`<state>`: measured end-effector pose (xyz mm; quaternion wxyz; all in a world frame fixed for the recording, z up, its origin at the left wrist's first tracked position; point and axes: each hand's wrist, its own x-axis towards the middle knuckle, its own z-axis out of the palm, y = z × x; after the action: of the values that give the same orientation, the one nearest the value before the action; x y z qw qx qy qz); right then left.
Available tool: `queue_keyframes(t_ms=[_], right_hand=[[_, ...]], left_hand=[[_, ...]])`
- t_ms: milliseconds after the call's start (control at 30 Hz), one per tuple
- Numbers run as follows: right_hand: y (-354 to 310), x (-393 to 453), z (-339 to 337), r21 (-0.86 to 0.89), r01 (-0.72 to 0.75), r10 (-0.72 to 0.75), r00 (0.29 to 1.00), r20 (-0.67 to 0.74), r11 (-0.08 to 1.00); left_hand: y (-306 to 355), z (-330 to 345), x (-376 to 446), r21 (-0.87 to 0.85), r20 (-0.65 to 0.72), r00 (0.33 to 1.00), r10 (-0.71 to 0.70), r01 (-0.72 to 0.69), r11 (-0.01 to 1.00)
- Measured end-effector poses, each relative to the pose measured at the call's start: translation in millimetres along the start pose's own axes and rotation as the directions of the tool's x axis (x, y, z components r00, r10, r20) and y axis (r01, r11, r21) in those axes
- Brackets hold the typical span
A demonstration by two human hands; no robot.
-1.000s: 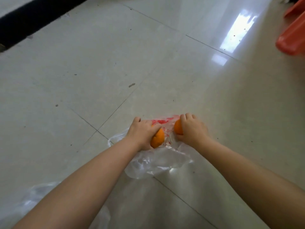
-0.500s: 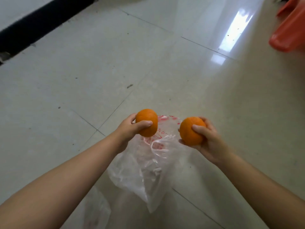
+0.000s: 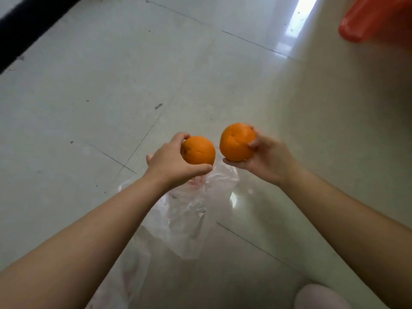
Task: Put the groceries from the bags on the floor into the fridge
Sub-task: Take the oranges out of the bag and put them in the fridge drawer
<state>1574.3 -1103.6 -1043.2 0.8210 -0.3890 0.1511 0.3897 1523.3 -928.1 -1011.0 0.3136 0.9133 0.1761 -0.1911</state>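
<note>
Both hands were up, one orange apiece! The left hand had its fingers and thumb wrapped around the left orange, thumb stretched underneath. The right hand cupped the right orange from below, with fingertips pressed on its side. The two fruits hung side by side, close together but not touching, above the tiled floor. Right beneath them lay the clear plastic bag, crumpled and slack on the tiles, red print showing near its top. A second clear bag sat lower left, partly behind the left forearm. An orange-red plastic object filled the top right corner.
</note>
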Motion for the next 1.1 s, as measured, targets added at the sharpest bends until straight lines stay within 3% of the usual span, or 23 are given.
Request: queue_keyframes(t_ms=[100,233,500,633,800,1100], right_hand=[[-21,-43,26,-0.164,0.009,-0.017,0.999,-0.047,0.986],[-53,-107,70,-0.284,0.059,-0.114,0.977,-0.182,0.957],[-208,-235,184,-0.659,0.117,-0.387,0.878,-0.281,0.743],[-307,-312,241,-0.8,0.176,-0.617,0.736,-0.279,0.573],[-399,-425,302,-0.876,0.214,-0.826,0.484,-0.289,0.432],[-503,-670,352,-0.973,0.079,-0.969,0.138,-0.206,0.218]], left_hand=[[26,-26,-33,-0.074,0.017,1.0,0.012,-0.011,0.997],[76,-81,-75,-0.035,-0.009,0.998,0.062,-0.063,0.997],[237,-223,-147,0.008,-0.011,0.98,0.201,-0.201,0.98],[341,-296,-181,0.077,0.009,0.938,0.346,-0.346,0.935],[470,-377,-243,0.168,0.003,0.829,0.56,-0.552,0.817],[669,-425,-393,0.187,0.089,0.496,0.864,-0.86,0.474]])
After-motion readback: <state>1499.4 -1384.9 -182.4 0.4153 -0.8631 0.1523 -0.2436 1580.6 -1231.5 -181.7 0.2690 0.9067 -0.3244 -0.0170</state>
